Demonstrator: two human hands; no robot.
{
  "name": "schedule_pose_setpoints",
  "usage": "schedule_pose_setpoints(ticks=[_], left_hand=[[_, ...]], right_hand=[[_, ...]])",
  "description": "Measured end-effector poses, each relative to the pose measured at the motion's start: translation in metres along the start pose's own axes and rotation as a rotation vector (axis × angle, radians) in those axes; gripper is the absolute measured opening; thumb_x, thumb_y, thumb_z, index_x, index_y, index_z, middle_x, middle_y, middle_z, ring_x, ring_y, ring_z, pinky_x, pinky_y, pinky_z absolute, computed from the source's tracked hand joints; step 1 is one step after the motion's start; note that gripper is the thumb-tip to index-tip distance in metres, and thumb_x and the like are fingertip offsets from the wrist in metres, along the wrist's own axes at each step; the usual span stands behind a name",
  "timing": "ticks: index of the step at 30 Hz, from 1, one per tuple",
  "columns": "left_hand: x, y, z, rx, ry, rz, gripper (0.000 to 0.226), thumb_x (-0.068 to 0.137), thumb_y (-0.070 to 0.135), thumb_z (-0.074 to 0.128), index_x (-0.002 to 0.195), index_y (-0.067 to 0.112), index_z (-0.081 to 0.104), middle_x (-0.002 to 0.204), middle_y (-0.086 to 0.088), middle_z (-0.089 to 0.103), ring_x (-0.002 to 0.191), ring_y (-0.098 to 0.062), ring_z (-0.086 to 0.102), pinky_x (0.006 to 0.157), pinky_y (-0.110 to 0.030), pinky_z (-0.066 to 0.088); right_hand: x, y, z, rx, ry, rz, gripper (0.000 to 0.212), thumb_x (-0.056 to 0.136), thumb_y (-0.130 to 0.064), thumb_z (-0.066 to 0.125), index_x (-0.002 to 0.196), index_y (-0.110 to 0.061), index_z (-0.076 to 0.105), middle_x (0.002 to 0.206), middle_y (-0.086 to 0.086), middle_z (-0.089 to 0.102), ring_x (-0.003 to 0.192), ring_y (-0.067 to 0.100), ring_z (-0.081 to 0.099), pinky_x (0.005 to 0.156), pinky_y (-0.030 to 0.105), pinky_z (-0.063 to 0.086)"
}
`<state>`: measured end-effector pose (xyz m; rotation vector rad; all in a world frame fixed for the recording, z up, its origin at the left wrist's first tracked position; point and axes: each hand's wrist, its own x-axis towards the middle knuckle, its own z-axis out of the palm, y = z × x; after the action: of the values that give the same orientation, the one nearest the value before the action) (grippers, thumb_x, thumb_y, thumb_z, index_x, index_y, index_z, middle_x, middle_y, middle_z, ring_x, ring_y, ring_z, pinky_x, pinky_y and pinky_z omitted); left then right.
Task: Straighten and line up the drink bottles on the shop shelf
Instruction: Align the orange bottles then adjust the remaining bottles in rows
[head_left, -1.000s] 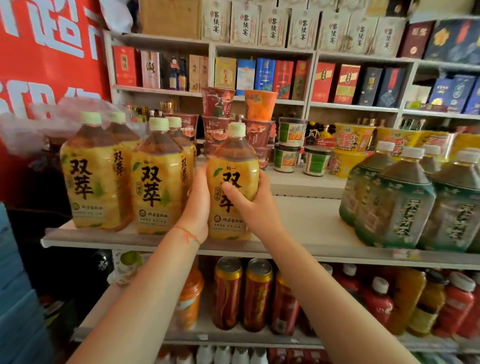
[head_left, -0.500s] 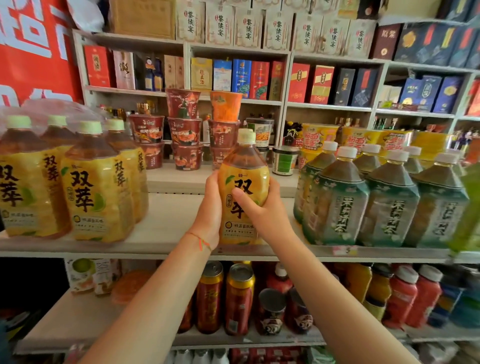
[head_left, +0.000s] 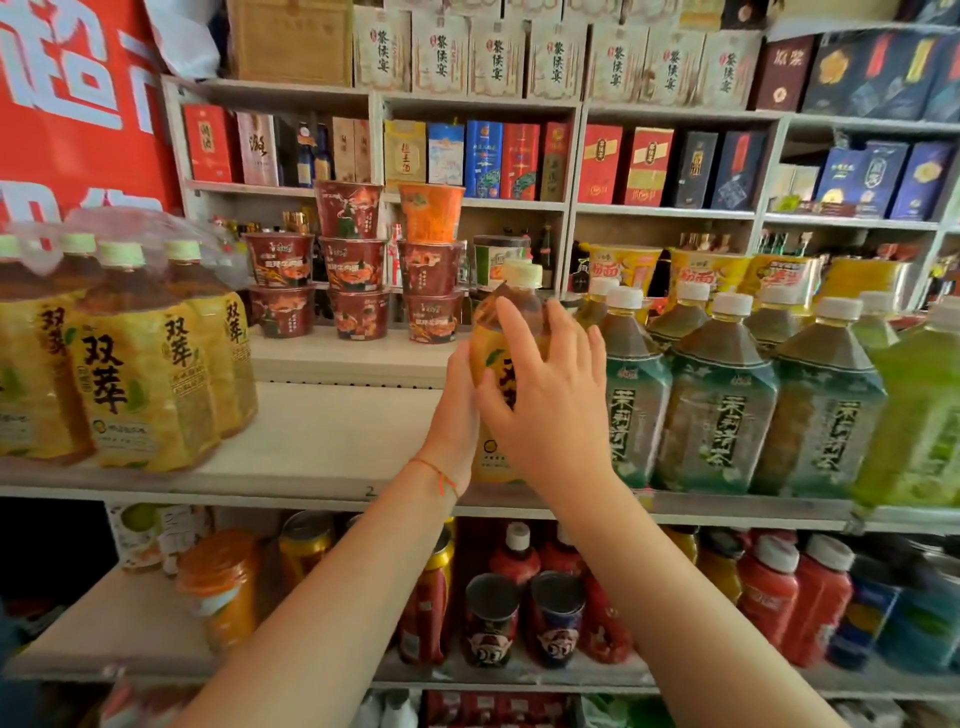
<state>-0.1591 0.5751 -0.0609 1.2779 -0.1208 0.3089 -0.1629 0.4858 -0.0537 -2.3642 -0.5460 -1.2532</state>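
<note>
A single yellow-label tea bottle (head_left: 498, 332) with a pale cap stands upright on the white shelf (head_left: 332, 441), close against the left end of a row of green-label tea bottles (head_left: 722, 405). My left hand (head_left: 460, 410) wraps round its left side. In front of the label, my right hand (head_left: 550, 410) has its fingers spread and straight, at most lightly touching. A plastic-wrapped group of matching yellow bottles (head_left: 140, 374) stands at the far left, with a wide bare gap of shelf between it and the single bottle.
Stacked instant-noodle cups (head_left: 353, 280) sit on a raised ledge behind the gap. A light green bottle (head_left: 919, 415) is at the far right of the row. Cans and red bottles (head_left: 769, 592) fill the shelf below. Boxed goods line the upper shelves.
The single yellow bottle has travelled right along the shelf, from beside the yellow group to against the green bottles. My right hand has loosened its grip and spread its fingers.
</note>
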Motion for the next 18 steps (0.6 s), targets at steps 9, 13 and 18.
schedule_pose_setpoints(ticks=[9,13,18], left_hand=[[-0.002,-0.002,0.009,0.002,0.02,-0.048,0.045,0.104,0.055,0.032,0.113,0.034,0.071,0.115,0.003,0.075,0.114,-0.016,0.066,0.099,-0.036,0.05],[-0.003,-0.003,-0.026,0.277,0.176,-0.045,0.039,0.105,0.048,0.038,0.121,0.027,0.067,0.12,0.004,0.069,0.119,-0.015,0.06,0.099,-0.026,0.048],[-0.027,0.023,-0.106,0.433,0.643,0.506,0.021,0.095,0.022,0.047,0.102,0.024,0.067,0.114,0.016,0.055,0.112,0.002,0.051,0.098,-0.019,0.04]], right_hand=[[-0.007,0.013,-0.001,0.12,0.008,-0.043,0.056,0.097,-0.035,0.049,0.15,-0.02,0.043,0.158,0.021,0.031,0.15,0.036,0.024,0.124,0.052,0.013],[-0.016,-0.01,0.008,0.228,0.12,-0.123,0.049,0.094,-0.024,0.051,0.139,-0.006,0.054,0.157,0.022,0.034,0.151,0.037,0.023,0.124,0.053,0.015],[-0.03,-0.075,0.028,0.53,-0.024,-0.166,0.041,0.095,-0.022,0.049,0.131,-0.006,0.058,0.148,0.013,0.045,0.144,0.03,0.036,0.117,0.047,0.033]])
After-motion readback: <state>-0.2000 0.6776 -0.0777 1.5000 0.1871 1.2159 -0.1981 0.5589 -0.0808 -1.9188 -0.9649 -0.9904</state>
